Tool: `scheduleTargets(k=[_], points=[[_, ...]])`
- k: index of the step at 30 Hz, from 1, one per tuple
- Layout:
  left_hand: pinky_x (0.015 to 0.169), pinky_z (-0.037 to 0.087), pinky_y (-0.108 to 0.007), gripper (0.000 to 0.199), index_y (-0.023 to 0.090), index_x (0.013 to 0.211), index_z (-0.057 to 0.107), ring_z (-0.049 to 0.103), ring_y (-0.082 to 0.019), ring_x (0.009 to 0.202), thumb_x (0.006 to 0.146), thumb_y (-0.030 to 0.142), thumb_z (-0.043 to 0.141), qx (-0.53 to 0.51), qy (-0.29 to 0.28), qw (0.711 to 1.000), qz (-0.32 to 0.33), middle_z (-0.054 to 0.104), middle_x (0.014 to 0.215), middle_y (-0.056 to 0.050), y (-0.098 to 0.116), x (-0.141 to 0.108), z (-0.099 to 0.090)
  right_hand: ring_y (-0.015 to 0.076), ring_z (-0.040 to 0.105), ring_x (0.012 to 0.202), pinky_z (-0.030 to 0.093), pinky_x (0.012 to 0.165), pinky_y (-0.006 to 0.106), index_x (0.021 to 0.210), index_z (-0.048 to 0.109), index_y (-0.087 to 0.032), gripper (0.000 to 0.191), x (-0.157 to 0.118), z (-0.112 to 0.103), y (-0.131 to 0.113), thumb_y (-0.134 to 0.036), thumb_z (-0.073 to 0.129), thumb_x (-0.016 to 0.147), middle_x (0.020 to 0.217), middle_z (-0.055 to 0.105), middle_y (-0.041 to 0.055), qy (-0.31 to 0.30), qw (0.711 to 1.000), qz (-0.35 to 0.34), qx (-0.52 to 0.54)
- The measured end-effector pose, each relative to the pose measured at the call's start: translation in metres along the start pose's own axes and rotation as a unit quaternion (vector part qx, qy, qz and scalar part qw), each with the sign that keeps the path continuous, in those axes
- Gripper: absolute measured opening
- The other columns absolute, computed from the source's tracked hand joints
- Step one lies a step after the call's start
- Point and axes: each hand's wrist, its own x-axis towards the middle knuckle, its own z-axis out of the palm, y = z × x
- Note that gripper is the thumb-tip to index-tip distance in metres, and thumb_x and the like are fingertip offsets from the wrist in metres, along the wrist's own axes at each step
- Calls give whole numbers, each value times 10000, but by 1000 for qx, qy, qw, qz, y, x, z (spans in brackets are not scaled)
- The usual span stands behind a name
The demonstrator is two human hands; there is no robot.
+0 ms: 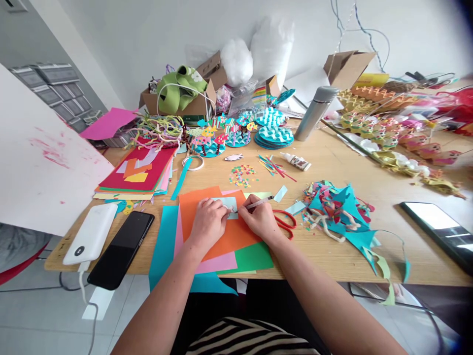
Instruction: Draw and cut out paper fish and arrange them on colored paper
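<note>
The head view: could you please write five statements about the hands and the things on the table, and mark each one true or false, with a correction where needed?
1. The right hand holds a pen. True.
2. Red-handled scissors lie beside the right hand. True.
3. The left hand holds the scissors. False: it rests on a small pale blue paper.
4. The silver bottle stands farther from the person than the glue bottle. True.
5. The glue bottle stands upright. False: it lies on its side on the table.
</note>
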Motion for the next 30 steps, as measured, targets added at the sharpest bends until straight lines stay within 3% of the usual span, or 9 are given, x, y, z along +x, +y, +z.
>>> scheduleTargets(k=[30], points=[[904,400,-398,175,211,872,698,545,-209,859,891,160,531,-5,5,1000,-2,642,822,-38,0,0,1,124,458,471,327,479,248,618,447,-225,125,1,-1,0,-254,529,708,524,509,-35,15,1000,2,0]])
